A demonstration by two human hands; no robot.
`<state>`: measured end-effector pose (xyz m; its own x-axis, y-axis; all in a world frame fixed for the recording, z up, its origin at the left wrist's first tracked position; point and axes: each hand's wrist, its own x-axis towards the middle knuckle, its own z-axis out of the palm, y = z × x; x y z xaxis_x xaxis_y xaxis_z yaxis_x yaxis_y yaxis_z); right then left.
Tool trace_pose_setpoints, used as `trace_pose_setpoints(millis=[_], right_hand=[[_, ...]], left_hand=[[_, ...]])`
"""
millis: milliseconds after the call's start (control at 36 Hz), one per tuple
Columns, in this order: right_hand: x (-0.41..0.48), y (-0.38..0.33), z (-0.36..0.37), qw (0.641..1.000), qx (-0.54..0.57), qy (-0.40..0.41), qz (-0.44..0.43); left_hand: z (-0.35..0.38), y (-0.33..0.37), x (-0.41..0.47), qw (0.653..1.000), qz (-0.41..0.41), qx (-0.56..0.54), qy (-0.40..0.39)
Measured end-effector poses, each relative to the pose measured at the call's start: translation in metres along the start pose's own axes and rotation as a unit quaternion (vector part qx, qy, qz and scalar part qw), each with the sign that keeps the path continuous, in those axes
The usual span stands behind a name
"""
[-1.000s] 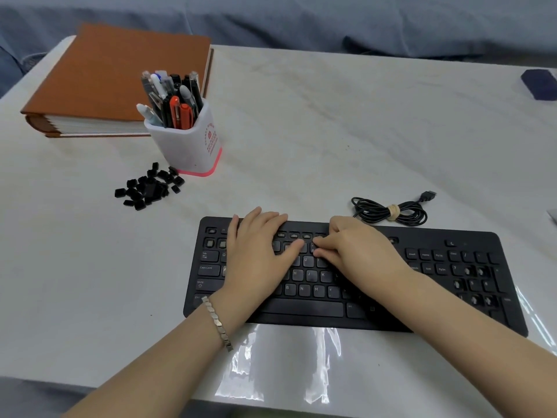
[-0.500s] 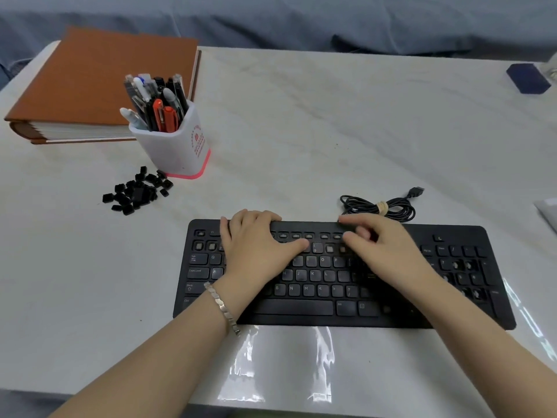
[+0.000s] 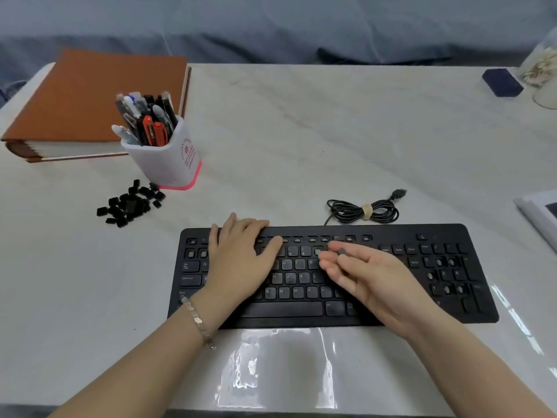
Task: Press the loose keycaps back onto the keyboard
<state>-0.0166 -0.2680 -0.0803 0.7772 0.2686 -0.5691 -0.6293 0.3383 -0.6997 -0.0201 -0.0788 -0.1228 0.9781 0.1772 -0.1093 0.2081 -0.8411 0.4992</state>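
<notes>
Now the right hand (image 3: 370,276) is no longer pushing down on the middle rows as it was a second ago. It has shifted rightward and rolled palm-up above the keyboard (image 3: 391,232). Its grip is narrow, with thumb and forefinger pinching what looks like a single dark keycap (image 3: 341,252), and the other fingers are spread loosely. The left hand (image 3: 241,260) has barely moved. It lies flat on the left letter keys with straight fingers, holding nothing and steadying the board.

Judging by this, one cap has just been seated and the next is being turned to check its face. A pale bare socket (image 3: 317,251) sits just beside the pinched cap in the number row and seems the likely target. Several sockets in the number pad (image 3: 443,274) also look bare. The pile of loose keycaps (image 3: 129,205) lies on the worktop (image 3: 301,146), well apart to the left near the pen cup (image 3: 168,158), so plenty of the task remains.
</notes>
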Motion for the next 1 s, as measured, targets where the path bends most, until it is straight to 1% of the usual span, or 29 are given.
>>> trace_pose_setpoints(millis=[83,167,222,333,472,528,667,722,778,833,889,944,1000], right_hand=[[-0.003,0.004,0.002,0.996,-0.082,-0.011,-0.042],[-0.006,0.005,0.005,0.978,-0.18,-0.016,-0.1],[-0.008,0.004,0.006,0.966,-0.22,-0.015,-0.133],[-0.013,0.004,0.008,0.95,-0.263,-0.01,-0.167],[-0.02,0.003,0.009,0.899,-0.356,0.003,-0.254],[-0.022,0.003,0.008,0.882,-0.378,0.011,-0.282],[-0.022,0.005,0.006,0.868,-0.386,0.034,-0.31],[-0.022,0.005,0.008,0.878,-0.368,0.042,-0.304],[-0.022,0.004,0.009,0.909,-0.314,0.038,-0.272],[-0.021,0.003,0.01,0.946,-0.245,0.031,-0.208],[-0.018,0.004,0.009,0.971,-0.191,0.037,-0.136],[-0.013,0.005,0.007,0.983,-0.157,0.051,-0.084],[-0.009,0.006,0.007,0.988,-0.135,0.059,-0.056]], left_hand=[[-0.001,-0.006,-0.005,0.999,0.037,0.025,0.006],[0.0,-0.012,-0.007,0.996,0.064,0.062,0.007],[0.001,-0.014,-0.007,0.996,0.065,0.067,0.01],[0.003,-0.013,-0.007,0.996,0.064,0.067,0.014],[0.002,-0.013,-0.009,0.995,0.066,0.069,0.015],[0.002,-0.013,-0.009,0.995,0.066,0.067,0.014],[0.003,-0.013,-0.009,0.995,0.067,0.064,0.023],[0.003,-0.014,-0.01,0.995,0.068,0.066,0.025],[0.003,-0.014,-0.01,0.995,0.07,0.067,0.025],[0.003,-0.014,-0.01,0.995,0.072,0.07,0.026],[0.003,-0.014,-0.01,0.994,0.073,0.07,0.027],[0.003,-0.014,-0.01,0.994,0.076,0.068,0.028],[0.003,-0.014,-0.01,0.994,0.077,0.069,0.029]])
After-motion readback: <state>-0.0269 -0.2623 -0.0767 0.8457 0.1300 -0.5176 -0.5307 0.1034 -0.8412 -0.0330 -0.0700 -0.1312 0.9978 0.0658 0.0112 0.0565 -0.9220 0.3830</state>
